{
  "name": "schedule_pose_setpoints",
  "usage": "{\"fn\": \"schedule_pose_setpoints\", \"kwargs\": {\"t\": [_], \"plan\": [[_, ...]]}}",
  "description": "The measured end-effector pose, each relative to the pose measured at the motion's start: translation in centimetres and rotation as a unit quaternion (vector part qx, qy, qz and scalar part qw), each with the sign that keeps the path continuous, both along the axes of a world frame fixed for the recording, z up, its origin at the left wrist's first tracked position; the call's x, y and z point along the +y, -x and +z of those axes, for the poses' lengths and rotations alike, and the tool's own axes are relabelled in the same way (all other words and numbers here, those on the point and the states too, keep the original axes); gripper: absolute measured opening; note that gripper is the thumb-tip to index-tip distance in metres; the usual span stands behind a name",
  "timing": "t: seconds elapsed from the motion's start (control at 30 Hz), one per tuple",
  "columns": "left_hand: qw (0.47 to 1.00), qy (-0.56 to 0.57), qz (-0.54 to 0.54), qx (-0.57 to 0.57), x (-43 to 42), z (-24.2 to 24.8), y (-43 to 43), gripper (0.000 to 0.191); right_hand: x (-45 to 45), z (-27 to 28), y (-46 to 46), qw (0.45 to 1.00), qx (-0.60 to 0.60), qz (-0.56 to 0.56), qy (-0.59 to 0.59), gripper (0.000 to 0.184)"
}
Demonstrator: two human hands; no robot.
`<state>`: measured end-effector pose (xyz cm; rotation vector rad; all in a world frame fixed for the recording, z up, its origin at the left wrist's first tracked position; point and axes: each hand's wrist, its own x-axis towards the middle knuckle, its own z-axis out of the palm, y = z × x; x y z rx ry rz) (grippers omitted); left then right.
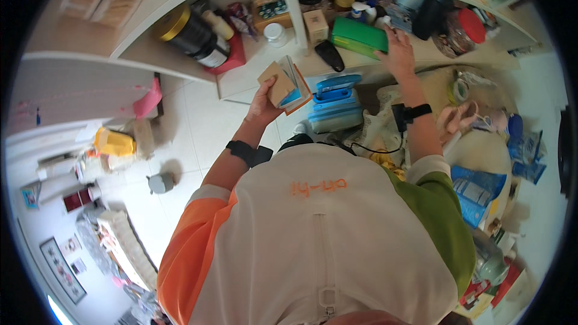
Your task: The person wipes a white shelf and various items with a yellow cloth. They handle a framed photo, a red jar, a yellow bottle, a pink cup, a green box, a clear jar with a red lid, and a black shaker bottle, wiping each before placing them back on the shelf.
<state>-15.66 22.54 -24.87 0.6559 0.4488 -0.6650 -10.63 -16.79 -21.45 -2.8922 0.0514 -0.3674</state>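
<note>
In my left hand [263,107] is a small stack of notebooks or booklets [295,90], with a plain brown cover [276,85] on top and an orange edge beneath. My right hand [398,54] is at the right end of a green box [359,36] on the shelf, its fingers spread over that end; whether it grips the box cannot be told. A black computer mouse-shaped object [329,55] lies on the shelf left of the box, below a small cardboard box [315,26].
Beside the shelf's upright panel stands a white jar [275,34]. A large black tub with a gold lid [192,36] is further left. A red-lidded jar [460,31] is at the right. Below the shelf sits a blue-lidded container [336,106].
</note>
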Motion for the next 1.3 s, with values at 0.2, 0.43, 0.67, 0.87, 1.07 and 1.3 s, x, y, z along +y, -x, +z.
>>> {"fn": "schedule_pose_setpoints", "kwargs": {"t": [0.2,0.43,0.67,0.87,1.07,1.3], "plan": [[0.999,-0.014,0.041,0.005,1.6,-0.6,1.6,0.048,-0.7,1.0,0.7,0.998,-0.013,0.001,-0.063,0.066],[0.999,-0.009,0.035,0.004,3.0,-1.3,1.8,0.049,-2.1,5.0,5.9,0.988,-0.084,0.003,-0.132,0.063],[1.000,0.004,0.030,0.006,9.0,-2.8,2.0,0.050,7.8,9.2,9.1,0.978,-0.020,0.157,-0.139,0.063],[0.997,-0.034,0.062,-0.012,15.9,-3.2,5.8,0.048,20.5,3.8,3.1,0.937,0.024,0.278,-0.209,0.064],[0.997,-0.049,0.053,-0.018,15.9,-2.5,7.2,0.055,25.1,0.8,-1.1,0.945,0.032,0.284,-0.157,0.068],[0.996,-0.082,-0.031,-0.023,12.8,-1.0,6.1,0.060,22.7,0.0,2.1,0.951,-0.031,0.231,-0.201,0.053]]}}
